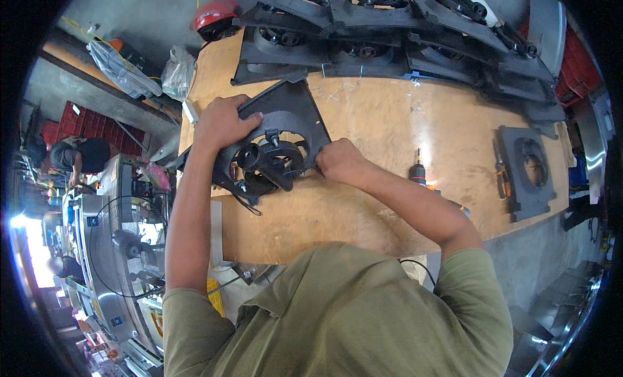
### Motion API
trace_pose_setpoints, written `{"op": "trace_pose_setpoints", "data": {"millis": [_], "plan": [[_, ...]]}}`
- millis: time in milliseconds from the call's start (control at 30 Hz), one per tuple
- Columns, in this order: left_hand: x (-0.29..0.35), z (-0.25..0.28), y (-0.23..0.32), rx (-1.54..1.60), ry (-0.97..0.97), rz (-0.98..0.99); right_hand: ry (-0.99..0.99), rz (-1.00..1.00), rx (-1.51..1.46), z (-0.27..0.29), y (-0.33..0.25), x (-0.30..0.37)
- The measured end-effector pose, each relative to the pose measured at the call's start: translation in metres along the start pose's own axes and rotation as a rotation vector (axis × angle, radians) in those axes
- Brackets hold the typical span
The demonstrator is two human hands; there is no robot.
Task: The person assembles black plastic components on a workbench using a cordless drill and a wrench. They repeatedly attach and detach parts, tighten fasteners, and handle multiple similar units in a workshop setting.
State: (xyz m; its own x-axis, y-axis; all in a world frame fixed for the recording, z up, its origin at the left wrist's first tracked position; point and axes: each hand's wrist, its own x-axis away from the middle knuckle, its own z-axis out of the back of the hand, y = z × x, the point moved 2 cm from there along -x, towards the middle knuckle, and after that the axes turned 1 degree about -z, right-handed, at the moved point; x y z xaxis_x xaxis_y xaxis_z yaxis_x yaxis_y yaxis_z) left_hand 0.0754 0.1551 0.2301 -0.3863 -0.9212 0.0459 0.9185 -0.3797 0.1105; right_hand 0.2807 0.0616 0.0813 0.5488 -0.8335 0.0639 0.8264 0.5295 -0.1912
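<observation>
A black square panel [300, 107] with a large round opening lies at an angle on the wooden table, tilted toward me. A black round burner-like fitting [269, 157] with a tube sits in its opening, and a thin dark cable hangs from its near side. My left hand [227, 124] is closed over the panel's left edge, thumb lying on top. My right hand [339, 161] is curled into a fist against the right edge, beside the fitting; what its fingers hold is hidden. A small metallic piece shows just left of that fist.
Similar black panels [370, 55] are stacked along the table's far side. Right of my forearm lies a power drill [417, 174]. Farther right are a screwdriver [503, 179] and another black panel [519, 156]. A red helmet [216, 16] sits far left; a fan [128, 244] stands left.
</observation>
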Motion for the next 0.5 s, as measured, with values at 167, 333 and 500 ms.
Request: {"op": "trace_pose_setpoints", "data": {"millis": [167, 333, 500], "plan": [[-0.002, -0.001, -0.001, 0.01, 0.016, 0.005, -0.09, -0.013, -0.031, -0.026, 0.006, -0.007], [-0.002, -0.004, -0.003, -0.01, 0.037, -0.006, 0.23, -0.052, -0.199, -0.075, 0.007, 0.006], [-0.002, -0.002, -0.003, 0.055, 0.031, -0.004, 0.295, -0.144, -0.335, -0.097, 0.003, 0.007]]}}
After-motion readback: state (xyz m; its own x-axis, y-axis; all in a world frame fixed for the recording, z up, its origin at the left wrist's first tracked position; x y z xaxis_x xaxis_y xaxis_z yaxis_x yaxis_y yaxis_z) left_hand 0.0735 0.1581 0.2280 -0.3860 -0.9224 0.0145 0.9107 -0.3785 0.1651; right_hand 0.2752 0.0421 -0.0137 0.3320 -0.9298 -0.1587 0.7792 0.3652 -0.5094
